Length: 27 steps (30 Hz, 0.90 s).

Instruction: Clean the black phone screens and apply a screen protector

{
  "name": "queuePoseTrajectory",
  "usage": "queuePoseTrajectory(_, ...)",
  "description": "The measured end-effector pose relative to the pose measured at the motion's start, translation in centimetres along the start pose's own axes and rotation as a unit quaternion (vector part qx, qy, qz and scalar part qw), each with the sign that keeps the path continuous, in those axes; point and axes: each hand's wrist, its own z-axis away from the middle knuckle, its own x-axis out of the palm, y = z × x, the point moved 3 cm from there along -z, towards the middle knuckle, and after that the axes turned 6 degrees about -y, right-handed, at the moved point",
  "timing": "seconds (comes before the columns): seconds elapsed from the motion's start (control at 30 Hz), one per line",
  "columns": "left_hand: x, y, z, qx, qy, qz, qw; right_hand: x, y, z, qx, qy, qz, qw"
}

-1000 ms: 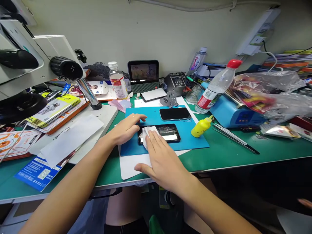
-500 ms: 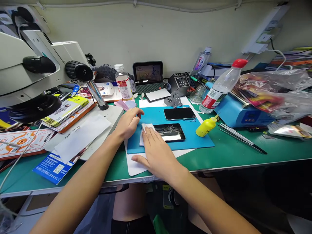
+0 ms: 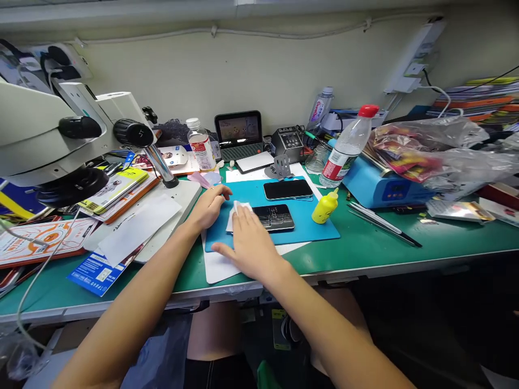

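Note:
My right hand [image 3: 251,237] lies over the left end of a black smartphone [image 3: 279,219], its fingers straight and close together, pressing a white tissue [image 3: 240,206] against the glass. Clock digits and reflections show on that phone's lit screen. My left hand [image 3: 210,205] rests at the left edge of the blue mat [image 3: 312,233], fingers loosely bent and nothing visible in them. Behind the first phone lies a second smartphone [image 3: 287,189] with a dark screen. A yellow squeeze bottle [image 3: 325,207] stands at the mat's right side.
A microscope [image 3: 60,146] overhangs the left side. Tweezers [image 3: 383,224] lie to the right, before a blue machine [image 3: 385,183] piled with plastic bags. Behind the mat are a red-capped bottle [image 3: 346,148], a small screen device [image 3: 239,129] and a grey control box [image 3: 287,143].
The camera view has shifted, so the bench sits a little further left. My right hand still presses the tissue on the phone's left end. My left hand stays by the mat's edge.

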Motion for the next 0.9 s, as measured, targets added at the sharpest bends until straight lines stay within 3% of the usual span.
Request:
queuePoseTrajectory(0.07,0.0,-0.1,0.0,-0.003,0.000,0.005,1.000,0.3,-0.6,1.0,-0.031,0.003,-0.012,0.999)
queuePoseTrajectory(0.17,-0.1,-0.1,0.1,-0.007,-0.003,0.011,1.000,0.2,1.3,3.8,-0.063,0.018,-0.011,0.998)
queuePoseTrajectory(0.3,-0.2,-0.1,0.0,-0.012,-0.006,0.014,1.000,-0.7,6.8,6.2,-0.004,0.025,0.047,0.999)
queuePoseTrajectory(0.4,-0.3,-0.3,-0.2,-0.017,0.005,0.013,1.000,-1.2,9.2,5.4,0.056,0.025,0.068,0.996)
queuePoseTrajectory(0.53,-0.5,-0.6,-0.4,-0.031,0.021,0.009,0.999,-1.0,7.5,2.6,0.067,0.013,0.079,0.995)
queuePoseTrajectory(0.73,-0.6,-0.7,-0.5,-0.038,0.023,0.003,0.999,-0.2,2.4,-1.4,-0.029,-0.031,0.053,0.998)
queuePoseTrajectory(0.9,-0.7,-0.8,-0.6,-0.040,0.026,-0.003,0.999,0.2,2.2,0.3,-0.091,-0.035,0.051,0.994)
